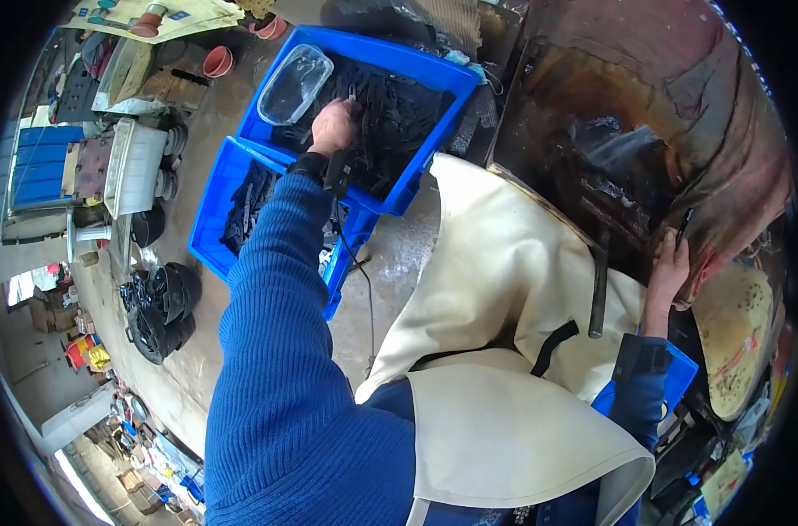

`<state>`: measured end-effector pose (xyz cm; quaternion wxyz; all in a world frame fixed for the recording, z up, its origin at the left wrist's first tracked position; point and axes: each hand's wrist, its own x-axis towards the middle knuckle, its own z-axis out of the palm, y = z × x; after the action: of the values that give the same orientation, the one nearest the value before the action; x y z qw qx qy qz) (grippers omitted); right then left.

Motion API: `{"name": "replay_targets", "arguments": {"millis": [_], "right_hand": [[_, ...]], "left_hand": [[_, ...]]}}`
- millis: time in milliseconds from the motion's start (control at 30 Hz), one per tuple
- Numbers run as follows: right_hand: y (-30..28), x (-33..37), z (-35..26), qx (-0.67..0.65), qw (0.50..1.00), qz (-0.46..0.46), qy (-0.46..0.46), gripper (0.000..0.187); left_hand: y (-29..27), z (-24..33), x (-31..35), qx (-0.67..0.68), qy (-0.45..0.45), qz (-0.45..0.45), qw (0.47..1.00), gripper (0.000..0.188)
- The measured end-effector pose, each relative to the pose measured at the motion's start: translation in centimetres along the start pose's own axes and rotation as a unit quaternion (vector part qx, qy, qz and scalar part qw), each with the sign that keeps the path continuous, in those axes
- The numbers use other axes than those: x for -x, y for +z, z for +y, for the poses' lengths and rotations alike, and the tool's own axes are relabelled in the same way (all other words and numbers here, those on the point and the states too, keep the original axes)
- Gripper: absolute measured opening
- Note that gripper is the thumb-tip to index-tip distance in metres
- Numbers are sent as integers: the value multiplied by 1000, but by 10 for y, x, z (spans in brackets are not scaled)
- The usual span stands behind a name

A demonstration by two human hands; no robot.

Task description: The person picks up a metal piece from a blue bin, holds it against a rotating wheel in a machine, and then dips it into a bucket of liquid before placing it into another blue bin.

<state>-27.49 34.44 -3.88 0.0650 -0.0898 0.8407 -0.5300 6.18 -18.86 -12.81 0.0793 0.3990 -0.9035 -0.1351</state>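
Observation:
My left hand (pixel 333 127) reaches into a large blue bin (pixel 399 46), among many thin dark metal strips (pixel 397 110). Its fingers are bent together at the strips, and what lies between them is too small to make out. Beside it in the bin sits a clear plastic tub (pixel 295 86). On the right, my right hand (pixel 668 273) is closed around a slim dark piece (pixel 683 226) that points up from the fingers. That hand is beside the edge of a stained brown work basin (pixel 583 79), with wet, shiny patches inside.
A second blue bin (pixel 208 223) with more dark pieces stands nearer on the left. A metal bar (pixel 599 285) juts from the basin toward my cream apron (pixel 504 254). Black buckets (pixel 160 307), a white crate (pixel 136 167) and a red pot (pixel 217 61) stand farther left.

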Motion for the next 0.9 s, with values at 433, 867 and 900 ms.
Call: {"name": "replay_targets", "arguments": {"millis": [433,867,900], "right_hand": [[-33,-23,-4,123,975,18,-184,15],[9,19,-46,211,970,65,-97,18],[3,21,-39,217,968,80,-94,18]], "left_hand": [[55,30,-15,-194,206,-21,959,14],[58,-31,-14,54,92,24,994,20],[63,-15,-17,62,98,6,993,17]]}}
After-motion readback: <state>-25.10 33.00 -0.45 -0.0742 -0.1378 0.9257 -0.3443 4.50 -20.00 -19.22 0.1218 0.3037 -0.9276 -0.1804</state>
